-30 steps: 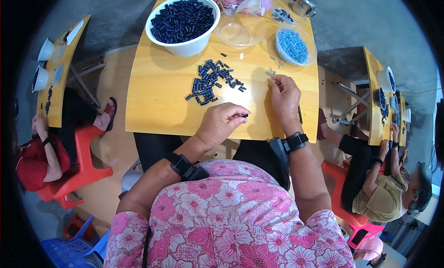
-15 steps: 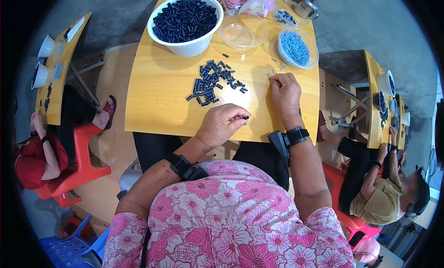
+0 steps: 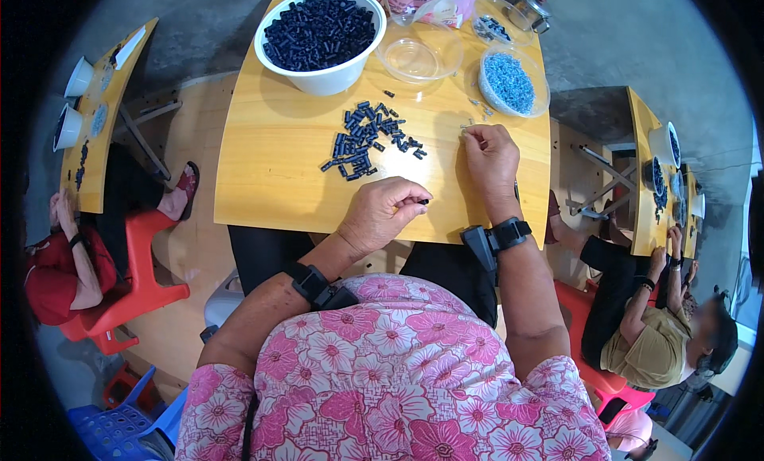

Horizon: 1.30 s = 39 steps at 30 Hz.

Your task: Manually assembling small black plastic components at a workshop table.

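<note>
My left hand (image 3: 384,213) rests on the yellow wooden table (image 3: 270,167) near its front edge, fingers pinched on a small dark blue tube piece (image 3: 424,202). My right hand (image 3: 490,154) lies further right and back, fingertips closed on a tiny pale part (image 3: 465,126) on the tabletop. A loose pile of dark blue tube pieces (image 3: 366,139) lies on the table just beyond my left hand. Both wrists wear black bands.
At the table's back stand a white bowl of dark blue pieces (image 3: 320,33), an empty clear dish (image 3: 418,55) and a clear dish of light blue bits (image 3: 512,82). Other people sit at similar tables to the left (image 3: 60,262) and right (image 3: 652,334), on red stools.
My left hand has stayed near the front edge with its pinch. My right hand has shifted slightly on the table; the view has tilted a little.
</note>
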{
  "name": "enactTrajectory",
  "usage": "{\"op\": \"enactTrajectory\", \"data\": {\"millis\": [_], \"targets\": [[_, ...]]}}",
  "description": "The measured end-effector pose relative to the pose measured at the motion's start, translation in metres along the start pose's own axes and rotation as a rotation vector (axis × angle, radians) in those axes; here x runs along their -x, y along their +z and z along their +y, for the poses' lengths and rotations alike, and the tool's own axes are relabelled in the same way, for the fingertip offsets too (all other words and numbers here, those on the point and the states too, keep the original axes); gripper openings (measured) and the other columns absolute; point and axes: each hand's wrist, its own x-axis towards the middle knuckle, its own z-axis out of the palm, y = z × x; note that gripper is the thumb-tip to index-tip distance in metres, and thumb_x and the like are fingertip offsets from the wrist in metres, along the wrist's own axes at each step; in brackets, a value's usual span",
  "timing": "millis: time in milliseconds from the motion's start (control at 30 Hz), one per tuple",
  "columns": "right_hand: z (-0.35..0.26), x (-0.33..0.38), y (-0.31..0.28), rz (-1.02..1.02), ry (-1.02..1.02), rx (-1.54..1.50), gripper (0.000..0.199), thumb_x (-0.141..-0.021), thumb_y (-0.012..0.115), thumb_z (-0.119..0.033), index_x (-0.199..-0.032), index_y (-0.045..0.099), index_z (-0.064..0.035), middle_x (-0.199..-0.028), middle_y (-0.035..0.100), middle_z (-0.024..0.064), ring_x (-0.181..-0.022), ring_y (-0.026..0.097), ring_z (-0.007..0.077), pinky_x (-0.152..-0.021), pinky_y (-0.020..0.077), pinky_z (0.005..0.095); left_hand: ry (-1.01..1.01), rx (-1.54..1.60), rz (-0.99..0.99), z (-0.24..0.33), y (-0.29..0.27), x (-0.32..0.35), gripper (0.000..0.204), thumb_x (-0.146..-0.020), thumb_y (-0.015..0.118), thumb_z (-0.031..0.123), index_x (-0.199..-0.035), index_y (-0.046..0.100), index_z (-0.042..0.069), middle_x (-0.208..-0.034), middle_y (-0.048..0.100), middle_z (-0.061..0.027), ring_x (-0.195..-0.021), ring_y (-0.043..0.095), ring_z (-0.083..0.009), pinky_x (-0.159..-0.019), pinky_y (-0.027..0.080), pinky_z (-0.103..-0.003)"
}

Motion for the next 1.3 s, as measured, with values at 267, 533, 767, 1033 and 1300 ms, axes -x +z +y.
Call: {"op": "enactTrajectory", "data": {"millis": [267,533,767,1033,1300], "targets": [[-0.005,0.0,-0.001,-0.009,-0.022,0.107,0.013,-0.083,0.058,-0.009,-0.076,0.066,-0.0007,-0.081,0.062,0.0193,-0.076,0.061,0.038,-0.07,0.0505,0.0443,-0.001,-0.004,-0.002,0.0,0.0,0.0,0.013,-0.082,0.07,0.005,-0.095,0.069,0.004,-0.085,0.069,-0.0085,-0.07,0.066,-0.0182,-0.066,0.053,-0.029],[-0.004,-0.001,0.0,-0.015,0.018,0.153,0.017,-0.083,0.058,-0.013,-0.076,0.066,0.0005,-0.082,0.062,0.0207,-0.078,0.061,0.0391,-0.072,0.0503,0.0456,0.011,-0.014,0.007,0.002,0.0,0.0,0.014,-0.082,0.07,0.004,-0.095,0.069,0.003,-0.084,0.069,-0.0085,-0.071,0.066,-0.018,-0.066,0.053,-0.029],[-0.005,-0.002,0.001,-0.032,-0.015,0.206,0.019,-0.084,0.056,-0.013,-0.074,0.065,0.0002,-0.081,0.062,0.0206,-0.078,0.062,0.0391,-0.073,0.051,0.0458,-0.017,-0.014,-0.009,0.003,-0.002,0.0,0.012,-0.082,0.07,0.005,-0.094,0.069,0.003,-0.086,0.069,-0.0086,-0.074,0.066,-0.0172,-0.068,0.053,-0.028],[-0.012,-0.001,-0.002,-0.065,-0.112,0.25,0.016,-0.084,0.056,-0.012,-0.074,0.064,-0.0028,-0.082,0.061,0.0183,-0.076,0.063,0.0369,-0.07,0.0526,0.0442,0.027,-0.019,0.028,0.002,-0.001,0.0,0.013,-0.08,0.071,0.005,-0.093,0.068,0.004,-0.083,0.068,-0.0094,-0.068,0.065,-0.019,-0.064,0.052,-0.03],[-0.005,0.007,0.007,-0.116,-0.158,0.389,0.006,-0.08,0.058,-0.007,-0.076,0.06,-0.0024,-0.09,0.058,0.0176,-0.074,0.063,0.0365,-0.066,0.0544,0.0434,0.003,0.044,0.045,0.0,0.002,0.002,0.016,-0.082,0.071,0.005,-0.097,0.069,0.003,-0.086,0.07,-0.0085,-0.071,0.067,-0.0153,-0.067,0.054,-0.027]]}}
